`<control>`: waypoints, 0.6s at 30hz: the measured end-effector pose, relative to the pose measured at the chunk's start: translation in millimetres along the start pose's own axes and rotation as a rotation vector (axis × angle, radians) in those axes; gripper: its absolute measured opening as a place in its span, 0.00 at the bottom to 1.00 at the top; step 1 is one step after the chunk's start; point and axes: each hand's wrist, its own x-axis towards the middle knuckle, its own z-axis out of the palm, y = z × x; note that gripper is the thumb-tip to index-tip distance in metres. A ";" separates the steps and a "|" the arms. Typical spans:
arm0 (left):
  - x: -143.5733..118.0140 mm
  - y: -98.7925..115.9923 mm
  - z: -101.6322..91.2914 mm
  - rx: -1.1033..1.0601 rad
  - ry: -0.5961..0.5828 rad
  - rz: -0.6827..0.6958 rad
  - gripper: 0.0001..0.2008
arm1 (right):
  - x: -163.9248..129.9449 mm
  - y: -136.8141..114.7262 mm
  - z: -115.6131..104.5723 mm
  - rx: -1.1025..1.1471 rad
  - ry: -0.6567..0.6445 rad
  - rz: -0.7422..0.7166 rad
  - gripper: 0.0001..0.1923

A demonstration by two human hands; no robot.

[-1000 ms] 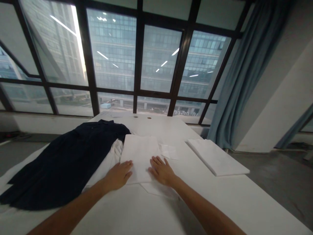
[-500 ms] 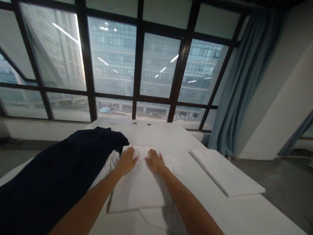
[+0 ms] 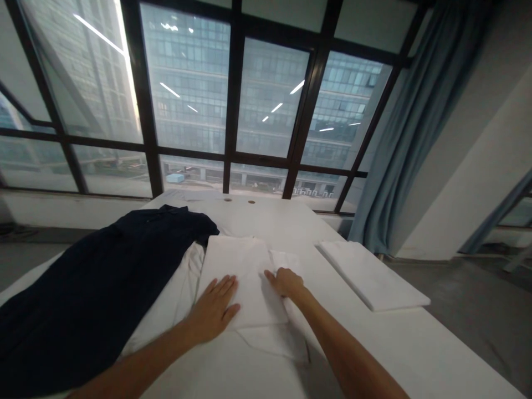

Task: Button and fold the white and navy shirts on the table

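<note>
Both hands have slid back toward the body since half a second ago, off the far edge of the folded white garment [image 3: 243, 280] to its near half. Far left: dark navy garment [image 3: 100, 282] spread flat and unfolded over the left side of the white table [image 3: 415, 343], collar end toward the window [image 3: 233, 94]. Just right of it, a rumpled white cloth [image 3: 183, 288] pokes out from under the navy piece and the folded one. Left hand [image 3: 214, 310] lies palm down, fingers spread and flat, on the near left corner of the folded white garment; nothing gripped. The garment sits mid-table, a neat rectangle, long axis running away from the person. Right hand [image 3: 286, 281] rests on its right edge, fingers curled down at the edge; whether they pinch the fabric or only press it, cannot tell. A smaller white layer [image 3: 274, 338] sticks out below the near edge, and a small white flap [image 3: 286, 259] beyond the right hand. Further right, well apart, a second folded white piece [image 3: 372, 274] lies finished near the table edge, blue curtain [image 3: 415, 127] behind. Judgement: one piece done, the middle one folded and being flattened or squared, the navy garment untouched.
</note>
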 end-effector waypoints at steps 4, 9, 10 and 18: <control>-7.8 6.5 2.9 -0.040 -0.014 -0.026 0.31 | -5.4 1.2 0.9 0.159 -0.103 0.009 0.30; -6.1 1.8 -4.3 -0.114 0.092 -0.048 0.27 | -7.9 -8.8 -4.8 0.501 -0.153 0.061 0.23; -7.2 -1.2 -5.5 -0.128 0.141 -0.059 0.26 | -7.7 -10.4 -8.4 0.493 -0.126 0.059 0.21; -14.5 -30.8 15.7 -0.032 0.203 -0.125 0.23 | 9.7 12.2 -85.5 0.151 0.343 -0.001 0.24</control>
